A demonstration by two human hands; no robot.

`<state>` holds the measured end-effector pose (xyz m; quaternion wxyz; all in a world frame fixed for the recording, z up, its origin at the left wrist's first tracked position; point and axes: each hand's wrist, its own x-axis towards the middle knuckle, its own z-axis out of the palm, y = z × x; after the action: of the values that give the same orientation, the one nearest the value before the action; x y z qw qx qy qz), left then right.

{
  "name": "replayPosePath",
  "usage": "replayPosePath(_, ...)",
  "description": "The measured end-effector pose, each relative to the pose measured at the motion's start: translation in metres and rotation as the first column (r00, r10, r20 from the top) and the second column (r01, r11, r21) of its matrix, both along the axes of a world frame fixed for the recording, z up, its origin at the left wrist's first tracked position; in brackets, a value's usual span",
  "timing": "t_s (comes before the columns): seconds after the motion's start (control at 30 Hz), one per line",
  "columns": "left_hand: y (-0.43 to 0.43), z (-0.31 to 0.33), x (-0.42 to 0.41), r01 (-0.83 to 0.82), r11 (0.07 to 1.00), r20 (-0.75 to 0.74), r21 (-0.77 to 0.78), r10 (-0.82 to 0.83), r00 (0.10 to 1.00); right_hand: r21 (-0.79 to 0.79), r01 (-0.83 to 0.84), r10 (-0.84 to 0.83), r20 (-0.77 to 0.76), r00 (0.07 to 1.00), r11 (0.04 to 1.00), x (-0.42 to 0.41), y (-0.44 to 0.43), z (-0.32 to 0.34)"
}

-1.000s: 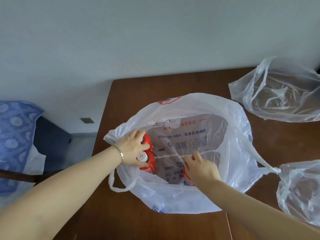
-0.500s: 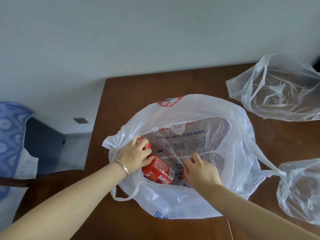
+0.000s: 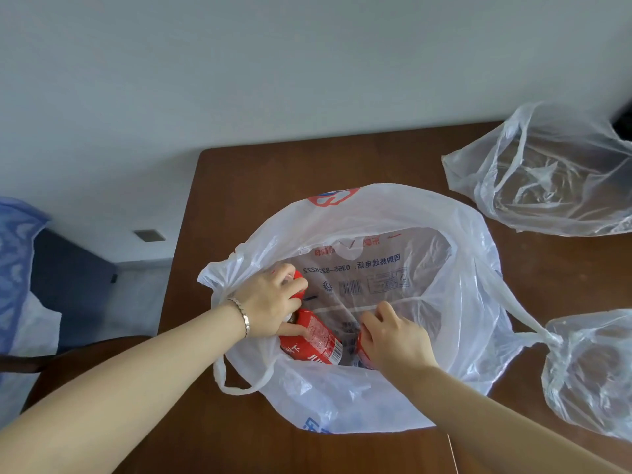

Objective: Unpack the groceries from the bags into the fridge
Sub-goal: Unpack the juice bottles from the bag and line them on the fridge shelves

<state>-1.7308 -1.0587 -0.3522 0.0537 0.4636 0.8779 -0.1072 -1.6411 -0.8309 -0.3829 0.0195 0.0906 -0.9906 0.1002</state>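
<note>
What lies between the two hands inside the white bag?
A red bottle lying tilted, gripped by the left hand, close beside the right hand. Head view.

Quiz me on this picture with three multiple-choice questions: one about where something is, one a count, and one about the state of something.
1. Where are the left hand and right hand?
A. Against the wall
B. Inside the white bag
C. On the blue cloth

2. How many plastic bags lie on the table?
A. One
B. Two
C. Three

3. What is the left hand doing?
A. Gripping red bottles
B. Lying flat and empty
C. Holding a cup

Answers:
1 B: both hands reach through the white bag's open mouth.
2 C: the white bag plus two clear bags lie on the table.
3 A: its fingers curl over red bottles.
</note>
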Motion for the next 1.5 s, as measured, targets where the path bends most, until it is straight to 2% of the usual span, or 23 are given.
replayPosePath(0.13, 0.004, -0.002, -0.003, 0.018, 0.995, 0.040, 0.102, -0.022, 0.999, -0.022, -0.001, 0.001, -0.014, 1.000, 1.000, -0.001, 0.001, -0.001)
replayPosePath(0.33, 0.009, 0.000, -0.021, -0.016, 0.987, 0.057, 0.162, 0.007, 0.998, -0.082, 0.000, -0.007, -0.088, 0.996, 0.997, -0.002, 0.000, -0.002)
replayPosePath(0.47, 0.021, 0.000, -0.023, 0.013, 0.994, 0.057, 0.112, -0.019, 0.998, -0.123, 0.120, -0.120, 0.009, 0.993, 0.985, -0.009, -0.002, 0.000)
replayPosePath(0.53, 0.031, 0.006, -0.020, 0.012, 0.997, 0.055, 0.080, -0.016, 0.998, -0.096, 0.214, -0.203, 0.109, 0.973, 0.972, -0.015, -0.001, 0.005)
replayPosePath(0.6, 0.040, 0.018, -0.019, -0.026, 0.999, 0.080, -0.041, 0.029, 0.996, -0.089, 0.272, -0.241, 0.265, 0.934, 0.958, -0.021, 0.003, 0.017)
replayPosePath(0.7, 0.052, 0.040, -0.018, -0.019, 0.990, 0.082, -0.137, 0.031, 0.996, -0.138, 0.330, -0.284, 0.276, 0.918, 0.934, -0.022, 0.008, 0.045)
replayPosePath(0.77, 0.062, 0.057, -0.017, -0.023, 0.995, 0.042, -0.092, 0.027, 0.999, -0.158, 0.356, -0.324, 0.197, 0.925, 0.921, -0.021, 0.015, 0.071)
replayPosePath(0.93, 0.100, 0.120, -0.005, 0.116, 0.966, -0.077, 0.233, -0.100, 0.992, -0.208, 0.353, -0.362, -0.006, 0.932, 0.912, 0.004, 0.047, 0.147)
replayPosePath(1.03, 0.136, 0.166, 0.015, 0.200, 0.927, -0.206, 0.316, -0.138, 0.969, -0.239, 0.375, -0.408, -0.105, 0.907, 0.896, 0.037, 0.072, 0.190)
replayPosePath(1.2, 0.208, 0.218, 0.076, 0.283, 0.877, -0.234, 0.389, -0.202, 0.951, -0.234, 0.497, -0.543, -0.212, 0.813, 0.836, 0.119, 0.129, 0.238)
replayPosePath(1.3, 0.262, 0.234, 0.131, 0.391, 0.842, -0.298, 0.371, -0.291, 0.909, -0.201, 0.601, -0.632, -0.184, 0.752, 0.774, 0.188, 0.168, 0.253)
replayPosePath(1.4, 0.321, 0.236, 0.199, 0.439, 0.821, -0.251, 0.365, -0.367, 0.896, -0.177, 0.702, -0.724, -0.164, 0.670, 0.690, 0.270, 0.208, 0.259)
replayPosePath(1.5, 0.378, 0.234, 0.276, 0.557, 0.764, -0.251, 0.326, -0.498, 0.830, -0.089, 0.799, -0.802, -0.137, 0.581, 0.594, 0.360, 0.246, 0.260)
